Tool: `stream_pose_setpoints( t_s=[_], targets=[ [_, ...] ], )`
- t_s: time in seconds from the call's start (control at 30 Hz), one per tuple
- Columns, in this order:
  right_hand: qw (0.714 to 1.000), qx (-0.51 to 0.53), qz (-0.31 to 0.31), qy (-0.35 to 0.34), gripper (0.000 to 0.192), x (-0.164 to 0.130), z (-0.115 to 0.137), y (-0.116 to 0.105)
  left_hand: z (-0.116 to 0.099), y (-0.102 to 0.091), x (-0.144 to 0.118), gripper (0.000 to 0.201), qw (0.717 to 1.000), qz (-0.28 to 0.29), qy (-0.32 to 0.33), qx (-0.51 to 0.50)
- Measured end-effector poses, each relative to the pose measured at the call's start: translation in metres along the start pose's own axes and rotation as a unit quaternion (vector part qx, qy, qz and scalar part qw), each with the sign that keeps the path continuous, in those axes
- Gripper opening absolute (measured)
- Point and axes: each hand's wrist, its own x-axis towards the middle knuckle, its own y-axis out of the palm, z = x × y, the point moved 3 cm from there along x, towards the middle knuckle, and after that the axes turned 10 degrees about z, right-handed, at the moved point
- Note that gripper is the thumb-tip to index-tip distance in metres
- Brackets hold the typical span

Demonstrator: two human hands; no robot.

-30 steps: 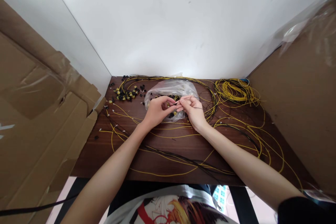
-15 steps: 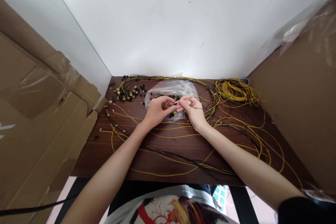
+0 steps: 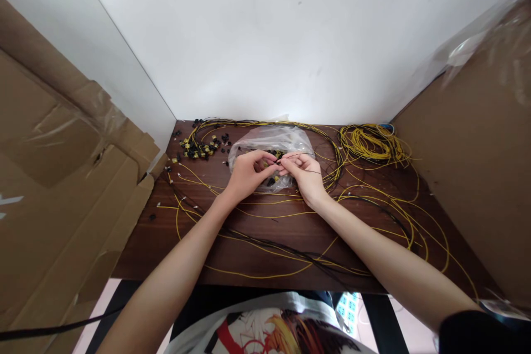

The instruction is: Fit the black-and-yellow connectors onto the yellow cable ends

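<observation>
My left hand and my right hand meet fingertip to fingertip above a clear plastic bag of small black and yellow connectors. The left fingers pinch a small black connector. The right fingers pinch a thin black wire whose end touches that connector. Both wrists hover over the dark wooden table.
Loose yellow and black wires trail all over the table. A coil of yellow wire lies at the back right. A pile of black and yellow connectors sits at the back left. Cardboard sheets lean on the left, a brown panel on the right.
Both hands have shifted very slightly upward over the bag; their grip on the connector and the wire is the same.
</observation>
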Motion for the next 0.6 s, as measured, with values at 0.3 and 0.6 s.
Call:
stream_pose_setpoints(
  t_s=[0.3, 0.6],
  targets=[
    [1.000, 0.018, -0.014, -0.005, 0.025, 0.000, -0.002, -0.002, -0.003, -0.015, 0.001, 0.018, 1.000, -0.003, 0.025, 0.000],
    [0.999, 0.027, -0.027, -0.005, 0.024, 0.000, -0.001, -0.003, -0.002, -0.012, 0.001, 0.015, 0.999, 0.023, 0.035, 0.003]
  ],
)
